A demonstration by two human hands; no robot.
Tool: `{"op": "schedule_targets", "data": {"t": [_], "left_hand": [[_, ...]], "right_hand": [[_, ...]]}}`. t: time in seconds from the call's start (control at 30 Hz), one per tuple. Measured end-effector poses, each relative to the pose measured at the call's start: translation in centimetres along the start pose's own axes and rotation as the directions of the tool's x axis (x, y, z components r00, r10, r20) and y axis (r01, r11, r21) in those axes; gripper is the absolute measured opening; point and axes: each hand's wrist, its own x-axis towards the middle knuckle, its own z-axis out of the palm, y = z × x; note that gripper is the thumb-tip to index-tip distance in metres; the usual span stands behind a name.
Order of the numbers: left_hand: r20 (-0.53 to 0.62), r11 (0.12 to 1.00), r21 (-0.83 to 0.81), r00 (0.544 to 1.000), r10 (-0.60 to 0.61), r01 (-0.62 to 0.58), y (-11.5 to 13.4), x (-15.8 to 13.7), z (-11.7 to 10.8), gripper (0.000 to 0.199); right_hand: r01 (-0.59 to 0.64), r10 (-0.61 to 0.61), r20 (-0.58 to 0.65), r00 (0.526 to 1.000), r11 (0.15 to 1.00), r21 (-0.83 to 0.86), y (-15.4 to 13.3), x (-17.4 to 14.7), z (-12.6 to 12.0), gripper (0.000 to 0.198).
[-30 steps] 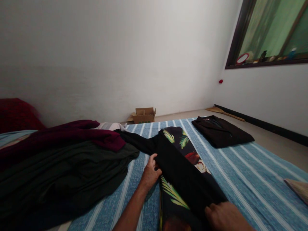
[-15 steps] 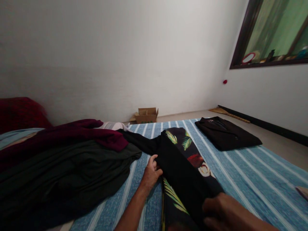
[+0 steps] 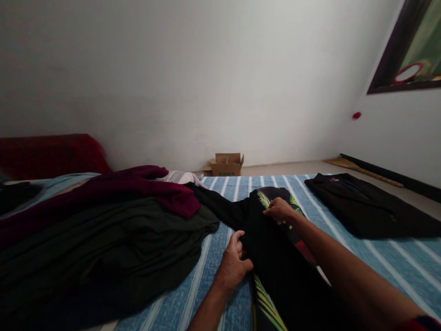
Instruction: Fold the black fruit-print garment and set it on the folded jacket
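A black garment with green leaf and red flower print [image 3: 275,271] lies lengthwise on the blue striped bedcover [image 3: 220,248]. My left hand [image 3: 235,264] pinches the garment's left edge near its middle. My right hand [image 3: 279,210] reaches across to the garment's far end and rests on the fabric there, fingers curled onto it. A black sleeve of the garment stretches away to the left toward the clothes pile.
A heap of dark green [image 3: 96,257] and maroon clothes [image 3: 134,191] covers the left of the bed. A folded black garment [image 3: 365,207] lies at the right. A cardboard box [image 3: 226,164] stands by the far wall. A red cushion [image 3: 51,151] sits at far left.
My right hand left the garment's near end and reached forward to its far end. My left hand kept its hold on the left edge. The view turned left.
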Motion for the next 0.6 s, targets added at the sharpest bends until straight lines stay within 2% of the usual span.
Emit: {"op": "schedule_targets", "data": {"t": [0.07,0.17,0.27,0.4,0.5,0.6], "left_hand": [[0.003,1.000,-0.001,1.000,0.000,0.000,0.0,-0.1,0.0,0.073],[-0.004,1.000,0.003,1.000,0.005,-0.005,-0.1,-0.2,0.2,0.073],[-0.011,1.000,-0.007,1.000,0.011,-0.011,-0.3,-0.3,0.3,0.075],[-0.007,1.000,-0.012,1.000,0.017,-0.017,-0.4,-0.4,0.3,0.074],[-0.016,1.000,0.009,1.000,0.014,-0.013,-0.2,-0.5,0.3,0.074],[-0.008,1.000,-0.016,1.000,0.008,-0.008,0.0,-0.5,0.5,0.075]], "right_hand": [[-0.010,0.010,0.017,1.000,1.000,-0.019,-0.2,0.9,0.2,0.032],[-0.009,0.006,-0.060,0.998,0.998,-0.054,-0.4,1.1,0.5,0.027],[-0.021,0.000,-0.173,0.985,0.993,-0.116,-0.7,0.1,1.4,0.017],[-0.008,-0.051,-0.282,0.958,0.979,-0.204,-1.6,-2.1,2.9,0.020],[0.116,-0.199,-0.316,0.928,0.958,-0.263,-2.7,-3.7,3.7,0.021],[0.346,-0.425,-0.252,0.869,0.888,-0.303,-3.6,-5.0,5.0,0.015]]}}
